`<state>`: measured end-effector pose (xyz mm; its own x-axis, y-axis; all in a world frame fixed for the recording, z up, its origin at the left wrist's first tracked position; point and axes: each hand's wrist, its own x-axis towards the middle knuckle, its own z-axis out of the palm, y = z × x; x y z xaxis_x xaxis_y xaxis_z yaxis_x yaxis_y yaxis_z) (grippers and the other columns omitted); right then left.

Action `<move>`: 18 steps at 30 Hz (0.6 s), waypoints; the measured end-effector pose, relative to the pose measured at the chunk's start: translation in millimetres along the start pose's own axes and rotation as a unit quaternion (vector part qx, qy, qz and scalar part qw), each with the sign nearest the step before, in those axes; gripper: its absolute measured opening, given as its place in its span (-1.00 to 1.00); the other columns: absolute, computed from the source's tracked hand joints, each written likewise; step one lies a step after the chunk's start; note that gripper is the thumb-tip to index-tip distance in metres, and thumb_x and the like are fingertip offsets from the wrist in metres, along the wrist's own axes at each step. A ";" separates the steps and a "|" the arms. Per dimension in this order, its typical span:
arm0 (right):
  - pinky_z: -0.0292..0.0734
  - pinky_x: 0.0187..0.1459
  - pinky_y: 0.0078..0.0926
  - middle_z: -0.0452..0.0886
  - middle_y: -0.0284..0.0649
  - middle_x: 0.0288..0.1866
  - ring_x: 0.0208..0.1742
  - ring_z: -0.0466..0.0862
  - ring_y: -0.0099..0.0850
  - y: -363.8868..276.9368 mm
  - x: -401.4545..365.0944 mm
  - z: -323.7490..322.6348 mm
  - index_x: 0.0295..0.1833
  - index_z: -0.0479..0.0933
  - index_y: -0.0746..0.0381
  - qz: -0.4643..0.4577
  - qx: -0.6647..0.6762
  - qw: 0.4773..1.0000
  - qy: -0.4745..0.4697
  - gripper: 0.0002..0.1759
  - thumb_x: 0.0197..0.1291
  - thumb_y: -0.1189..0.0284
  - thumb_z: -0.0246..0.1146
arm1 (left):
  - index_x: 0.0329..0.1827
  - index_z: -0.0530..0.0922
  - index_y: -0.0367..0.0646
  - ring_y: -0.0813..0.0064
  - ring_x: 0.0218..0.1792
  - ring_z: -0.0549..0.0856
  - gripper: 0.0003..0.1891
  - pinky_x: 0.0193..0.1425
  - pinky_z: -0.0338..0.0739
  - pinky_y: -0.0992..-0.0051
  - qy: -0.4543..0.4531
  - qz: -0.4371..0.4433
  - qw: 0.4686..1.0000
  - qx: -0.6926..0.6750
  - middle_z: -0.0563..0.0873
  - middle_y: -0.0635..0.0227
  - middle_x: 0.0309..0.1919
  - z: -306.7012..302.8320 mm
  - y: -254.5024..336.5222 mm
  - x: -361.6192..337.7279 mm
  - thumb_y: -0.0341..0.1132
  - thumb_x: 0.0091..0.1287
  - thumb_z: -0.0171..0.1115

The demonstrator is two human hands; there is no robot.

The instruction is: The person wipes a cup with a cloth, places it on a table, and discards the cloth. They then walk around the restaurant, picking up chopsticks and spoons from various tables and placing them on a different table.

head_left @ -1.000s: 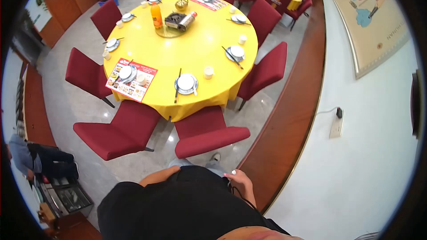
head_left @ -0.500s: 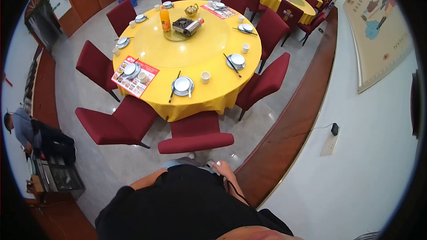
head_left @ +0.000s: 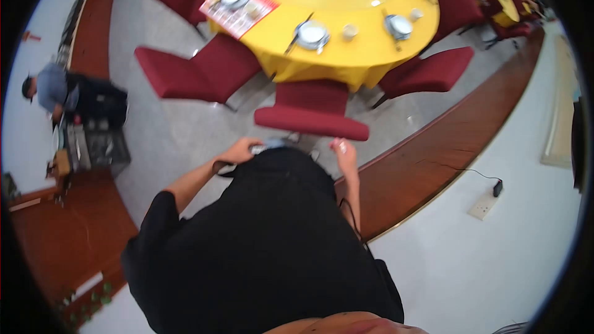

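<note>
Head view: right hand [head_left: 347, 158] curled round a small pale item [head_left: 342, 146], too blurred to name, near the closest red chair [head_left: 312, 123] at the yellow table [head_left: 371, 49]; left hand [head_left: 240, 151] by the waist of the black shirt [head_left: 266, 241], hold impossible to tell.

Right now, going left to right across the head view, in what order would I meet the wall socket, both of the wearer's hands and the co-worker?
Co-worker → left hand → right hand → wall socket.

Two hands [head_left: 239, 151] in front, one other person [head_left: 52, 86], one plug [head_left: 497, 188], at least five chairs [head_left: 315, 124]. Near side of the table [head_left: 365, 55]: three bowls [head_left: 312, 33], three cups [head_left: 349, 32].
</note>
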<state>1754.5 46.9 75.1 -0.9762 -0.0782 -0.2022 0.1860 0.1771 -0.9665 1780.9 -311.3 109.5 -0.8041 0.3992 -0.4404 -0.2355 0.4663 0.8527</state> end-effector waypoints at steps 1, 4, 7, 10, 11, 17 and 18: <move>0.47 -0.20 -0.53 0.64 -0.28 -0.41 -0.31 0.57 -0.57 -1.6 3.2 3.4 -0.34 0.54 0.31 0.006 -0.001 1.000 -0.008 -0.64 0.38 0.24 0.12 | 0.06 0.61 -0.24 0.53 -0.15 0.63 -0.57 -0.02 0.52 0.45 0.026 0.000 1.000 -0.001 0.72 0.29 -0.19 0.6 -7.1 0.9 -0.39 0.07 0.36; 0.46 -0.16 -0.57 0.66 -0.27 -0.35 -0.27 0.57 -0.60 -27.6 4.8 18.1 -0.32 0.55 0.34 0.036 0.028 0.999 -0.007 -0.61 0.39 0.22 0.12 | -0.06 0.64 -0.29 0.60 -0.35 0.60 -0.60 -0.25 0.49 0.53 0.099 -0.090 0.987 -0.089 0.68 0.36 -0.38 0.8 -28.8 4.0 -0.52 -0.02 0.10; 0.48 -0.13 -0.55 0.66 -0.27 -0.34 -0.27 0.58 -0.58 -33.1 8.0 28.5 -0.30 0.57 0.35 0.052 0.068 0.996 -0.031 -0.62 0.39 0.23 0.12 | -0.05 0.62 -0.29 0.61 -0.34 0.57 -0.61 -0.26 0.43 0.58 0.129 -0.121 0.960 -0.217 0.65 0.41 -0.34 -0.7 -21.2 1.8 -0.53 0.01 0.04; 0.49 -0.13 -0.55 0.66 -0.27 -0.34 -0.27 0.59 -0.57 -40.8 19.3 36.4 -0.29 0.58 0.35 0.051 0.067 0.995 -0.059 -0.62 0.39 0.23 0.12 | 0.03 0.54 -0.33 0.56 -0.27 0.58 -0.57 -0.18 0.45 0.59 0.150 -0.087 0.928 -0.328 0.63 0.36 -0.25 -4.7 -50.2 11.7 -0.51 0.04 0.02; 0.49 -0.14 -0.55 0.66 -0.27 -0.34 -0.28 0.59 -0.57 -43.1 23.2 39.5 -0.29 0.58 0.35 0.045 0.061 0.995 -0.068 -0.62 0.39 0.23 0.11 | 0.04 0.52 -0.35 0.54 -0.25 0.59 -0.57 -0.15 0.47 0.57 0.167 -0.046 0.919 -0.353 0.63 0.32 -0.23 -8.8 -60.3 15.8 -0.50 0.04 0.02; 0.51 -0.22 -0.58 0.65 -0.28 -0.32 -0.32 0.60 -0.54 -77.6 52.1 64.3 -0.19 0.61 0.32 0.054 0.086 0.990 -0.101 -0.72 0.38 0.32 0.12 | 0.08 0.46 -0.38 0.41 -0.26 0.68 -0.60 -0.22 0.66 0.40 0.246 0.032 0.858 -0.450 0.66 0.21 -0.21 -45.1 8.0 45.7 -0.48 0.13 0.03; 0.51 -0.23 -0.59 0.65 -0.28 -0.32 -0.32 0.60 -0.54 -83.4 56.1 70.6 -0.16 0.62 0.31 0.059 0.106 0.987 -0.102 -0.75 0.38 0.35 0.13 | 0.09 0.46 -0.37 0.43 -0.25 0.68 -0.60 -0.22 0.65 0.41 0.232 0.041 0.863 -0.446 0.66 0.21 -0.20 -45.9 20.6 53.9 -0.48 0.14 0.03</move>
<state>1692.1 -41.5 133.2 -0.9078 -0.2692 -0.3215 0.3369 -0.0117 -0.9415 1707.6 -316.3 116.2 -0.9216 -0.0538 -0.3844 -0.3272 -0.4252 0.8439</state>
